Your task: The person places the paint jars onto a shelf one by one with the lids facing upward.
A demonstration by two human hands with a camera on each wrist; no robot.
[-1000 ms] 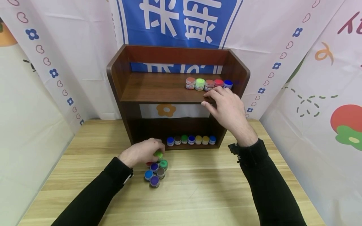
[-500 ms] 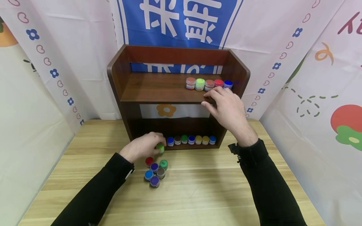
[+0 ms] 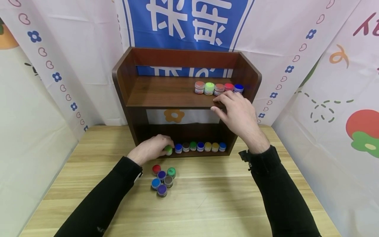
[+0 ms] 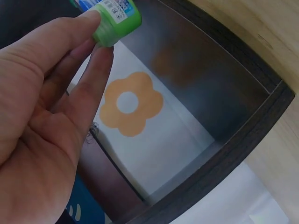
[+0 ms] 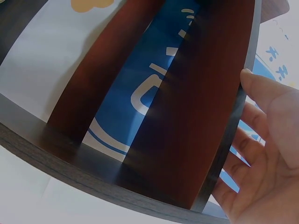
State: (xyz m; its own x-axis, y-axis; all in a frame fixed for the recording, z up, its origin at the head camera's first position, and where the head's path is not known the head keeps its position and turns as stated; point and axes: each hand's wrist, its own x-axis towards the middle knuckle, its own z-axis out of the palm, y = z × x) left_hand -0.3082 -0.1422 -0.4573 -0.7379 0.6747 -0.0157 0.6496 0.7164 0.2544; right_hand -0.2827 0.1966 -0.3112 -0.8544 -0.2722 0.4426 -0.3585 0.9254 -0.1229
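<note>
Between thumb and fingers my left hand [image 3: 151, 148] pinches a light green paint jar [image 3: 168, 150] at the left end of the lower shelf's row. The left wrist view shows the label and green body of this jar [image 4: 116, 17] at the fingertips. Right beside it stands a blue-lidded paint jar [image 3: 178, 148]. My right hand [image 3: 238, 115] rests at the front edge of the upper shelf [image 3: 168, 98], below several paint jars. In the right wrist view its thumb [image 5: 254, 81] touches the board's edge while the other fingers lie on the board's far side.
Several paint jars [image 3: 162, 175] with red, green, blue, purple and brown lids stand clustered on the wooden table [image 3: 207, 197]. A two-tier dark brown rack [image 3: 118, 79] stands at the back. Lower-shelf jars extend to its right wall. Patterned cloth [image 3: 296, 39] hangs behind.
My left hand has carried the light green jar from the cluster on the table up to the lower shelf, beside the blue-lidded jar. The right hand has stayed in place.
</note>
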